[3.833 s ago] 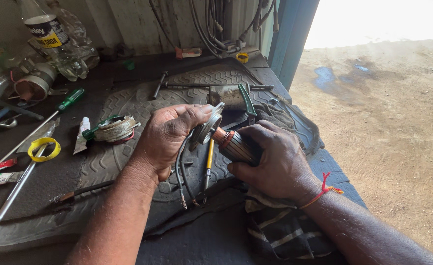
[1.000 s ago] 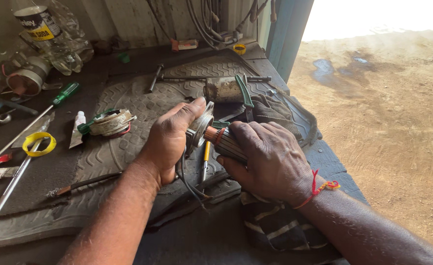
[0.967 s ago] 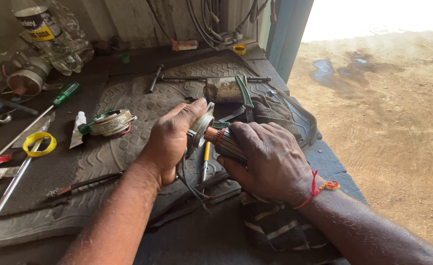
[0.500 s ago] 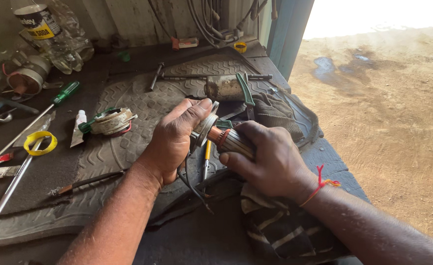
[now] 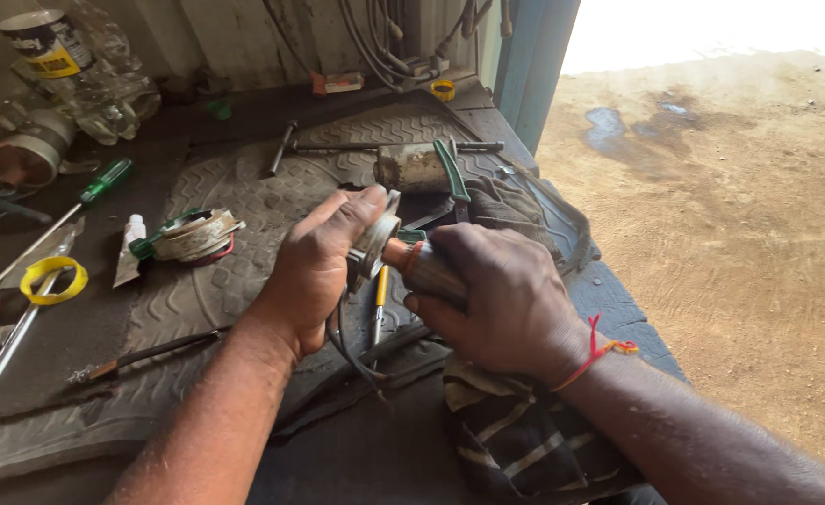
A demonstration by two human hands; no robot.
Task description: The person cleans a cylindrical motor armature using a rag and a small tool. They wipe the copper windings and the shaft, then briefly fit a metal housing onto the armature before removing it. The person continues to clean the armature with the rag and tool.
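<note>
left hand pinches end cap; right hand wraps motor armature, long axis pointing upper-left

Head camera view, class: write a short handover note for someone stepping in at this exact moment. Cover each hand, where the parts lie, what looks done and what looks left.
Left hand: closed on the round metal end cap, dark wires hanging below it.
Right hand: wrapped around the cylindrical motor part, copper showing near the cap.
Where: both held above the ribbed rubber mat; a yellow-handled screwdriver lies under them, a metal housing behind, a striped cloth beneath the right wrist.
Done: cap and cylinder meet end to end.
Left: whether the cap is fully seated cannot be told; check it.
</note>
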